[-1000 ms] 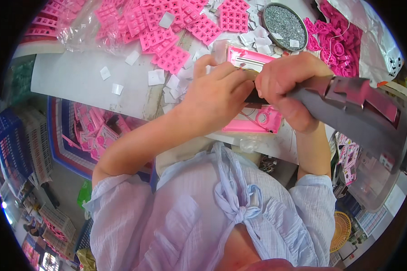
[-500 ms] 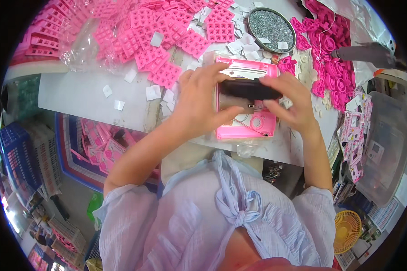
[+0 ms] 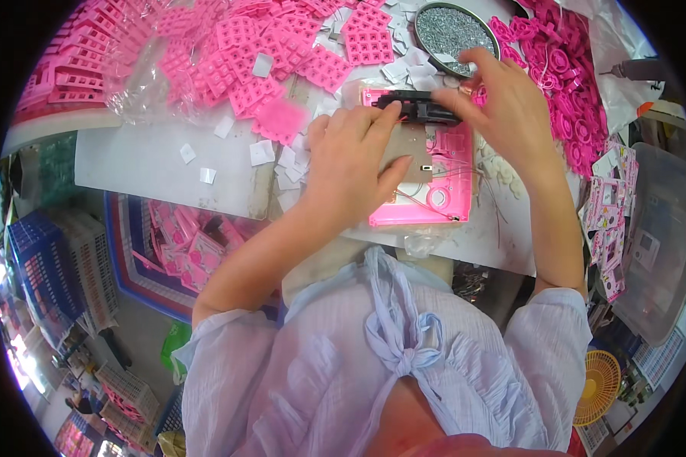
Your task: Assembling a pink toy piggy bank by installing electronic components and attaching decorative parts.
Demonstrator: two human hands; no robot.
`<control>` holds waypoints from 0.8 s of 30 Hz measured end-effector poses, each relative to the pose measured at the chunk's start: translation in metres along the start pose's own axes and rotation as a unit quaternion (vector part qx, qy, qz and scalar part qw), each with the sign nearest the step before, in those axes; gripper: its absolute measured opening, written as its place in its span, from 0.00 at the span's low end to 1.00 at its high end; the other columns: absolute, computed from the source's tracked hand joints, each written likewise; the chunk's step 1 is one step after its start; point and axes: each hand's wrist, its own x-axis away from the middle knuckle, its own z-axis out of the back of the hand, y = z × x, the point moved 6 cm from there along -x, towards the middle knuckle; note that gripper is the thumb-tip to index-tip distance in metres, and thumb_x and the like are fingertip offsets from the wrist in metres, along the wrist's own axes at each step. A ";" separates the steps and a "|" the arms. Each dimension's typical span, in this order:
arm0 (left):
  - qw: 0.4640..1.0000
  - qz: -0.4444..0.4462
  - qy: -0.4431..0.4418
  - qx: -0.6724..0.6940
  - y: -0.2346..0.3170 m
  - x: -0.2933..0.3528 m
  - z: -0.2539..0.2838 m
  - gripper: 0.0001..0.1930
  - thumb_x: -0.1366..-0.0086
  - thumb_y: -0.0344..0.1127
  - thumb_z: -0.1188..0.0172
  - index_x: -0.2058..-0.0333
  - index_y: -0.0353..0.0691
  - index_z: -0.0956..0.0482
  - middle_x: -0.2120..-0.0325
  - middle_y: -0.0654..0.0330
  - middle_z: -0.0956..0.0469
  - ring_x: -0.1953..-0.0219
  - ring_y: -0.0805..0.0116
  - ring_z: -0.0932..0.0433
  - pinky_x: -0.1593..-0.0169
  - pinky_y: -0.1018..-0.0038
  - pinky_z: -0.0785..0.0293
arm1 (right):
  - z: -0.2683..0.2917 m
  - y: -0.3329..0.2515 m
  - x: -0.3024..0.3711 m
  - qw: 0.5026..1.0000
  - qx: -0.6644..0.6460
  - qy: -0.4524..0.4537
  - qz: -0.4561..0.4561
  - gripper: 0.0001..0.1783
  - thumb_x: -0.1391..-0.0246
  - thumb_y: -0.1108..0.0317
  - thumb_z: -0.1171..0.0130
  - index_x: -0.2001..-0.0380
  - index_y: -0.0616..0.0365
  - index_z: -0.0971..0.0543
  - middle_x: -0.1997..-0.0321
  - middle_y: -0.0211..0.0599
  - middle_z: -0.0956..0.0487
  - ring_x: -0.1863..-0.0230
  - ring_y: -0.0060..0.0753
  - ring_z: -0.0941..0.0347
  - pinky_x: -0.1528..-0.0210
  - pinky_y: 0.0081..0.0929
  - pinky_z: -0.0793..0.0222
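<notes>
Casing: pink
Block: black
Board: grey-brown
Surface: pale grey
Keypads: pink, square-gridded
Blouse: light blue
Round basket: yellow

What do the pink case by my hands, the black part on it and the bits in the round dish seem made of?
Pink case: probably glossy moulded plastic, from its highlights and even colour. Black part: likely hard plastic, dark with a slight sheen. Bits: apparently metal, given their silvery glitter.

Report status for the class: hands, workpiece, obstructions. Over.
Left hand: index finger at black plastic part. Right hand: open, thumb by the part's right end. Pink plastic casing: inside up, left side partly hidden by left hand.
</notes>
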 end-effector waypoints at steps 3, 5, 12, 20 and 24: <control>1.000 0.001 -0.009 -0.009 0.001 0.000 -0.001 0.32 0.44 0.43 0.32 0.42 0.36 0.25 0.56 0.57 0.25 0.54 0.59 0.28 0.47 0.60 0.42 | -0.017 -0.005 0.020 0.967 -0.198 -0.045 0.157 0.29 0.55 0.61 0.28 0.50 0.59 0.22 0.54 0.41 0.17 0.51 0.47 0.24 0.47 0.38 0.28; 1.000 -0.006 -0.009 -0.019 0.004 -0.001 -0.002 0.32 0.44 0.43 0.32 0.42 0.36 0.25 0.56 0.57 0.25 0.54 0.59 0.27 0.47 0.60 0.42 | -0.024 -0.005 0.033 0.973 -0.116 0.050 0.194 0.27 0.58 0.67 0.28 0.51 0.58 0.21 0.47 0.40 0.20 0.48 0.47 0.25 0.44 0.38 0.30; 0.998 0.002 -0.033 -0.055 0.015 -0.017 0.009 0.26 0.45 0.42 0.32 0.47 0.40 0.21 0.58 0.58 0.23 0.52 0.61 0.25 0.46 0.57 0.41 | -0.047 0.017 0.024 0.941 -0.322 -0.089 0.059 0.23 0.54 0.79 0.32 0.51 0.58 0.20 0.45 0.38 0.18 0.44 0.35 0.23 0.46 0.32 0.26; 0.991 -0.050 -0.069 -0.101 -0.039 -0.189 -0.047 0.09 0.44 0.36 0.41 0.73 0.43 0.13 0.70 0.51 0.15 0.62 0.54 0.17 0.56 0.51 0.30 | -0.069 0.028 0.024 0.902 -0.408 -0.135 0.042 0.20 0.48 0.78 0.34 0.50 0.59 0.23 0.40 0.46 0.23 0.42 0.36 0.25 0.40 0.32 0.29; 0.966 -0.111 -0.084 -0.220 -0.047 -0.210 -0.097 0.10 0.42 0.37 0.42 0.72 0.45 0.12 0.67 0.53 0.15 0.58 0.54 0.18 0.51 0.51 0.32 | -0.060 0.051 0.022 0.922 -0.361 -0.128 0.062 0.28 0.46 0.68 0.33 0.42 0.59 0.27 0.38 0.48 0.25 0.37 0.43 0.29 0.35 0.41 0.34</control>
